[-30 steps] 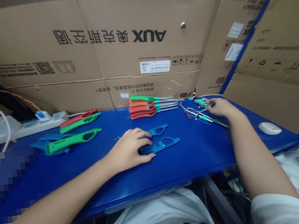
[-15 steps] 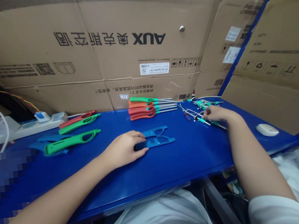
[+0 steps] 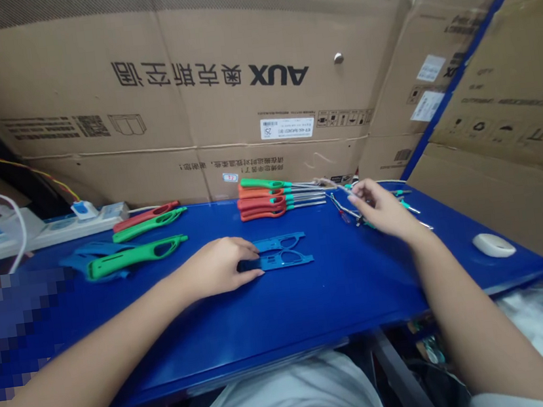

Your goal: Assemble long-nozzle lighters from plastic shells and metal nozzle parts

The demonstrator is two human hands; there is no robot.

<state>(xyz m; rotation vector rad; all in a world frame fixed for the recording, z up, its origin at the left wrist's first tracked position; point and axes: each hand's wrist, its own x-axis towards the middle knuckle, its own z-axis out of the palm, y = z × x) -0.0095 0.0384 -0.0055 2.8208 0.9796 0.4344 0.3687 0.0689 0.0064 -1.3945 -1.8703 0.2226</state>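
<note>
Two blue lighter casing halves [image 3: 285, 259] lie side by side on the blue table, their hollow faces up. My left hand [image 3: 227, 265] curls around their left ends, thumb at the near side and fingers at the far side. Over the pile of lighter nozzle assemblies [image 3: 360, 219], which are metal tubes with teal parts and thin wires, is my right hand [image 3: 378, 207]. It pinches a thin metal nozzle assembly [image 3: 343, 188], blurred and partly hidden by the fingers. A stack of lighters [image 3: 262, 206] with red, orange and green handles lies just left of the pile.
Green casing halves [image 3: 137, 256], a red one [image 3: 144, 217] and blue ones [image 3: 94, 252] lie to the left, by a white power strip [image 3: 71, 225]. A white oval object [image 3: 493, 245] sits near the right edge. Cardboard [image 3: 220, 104] walls the table's back.
My right hand has moved left and slightly up from the pile, bringing a thin metal assembly with it. My left hand stays at the blue casing halves. The view has shifted slightly.
</note>
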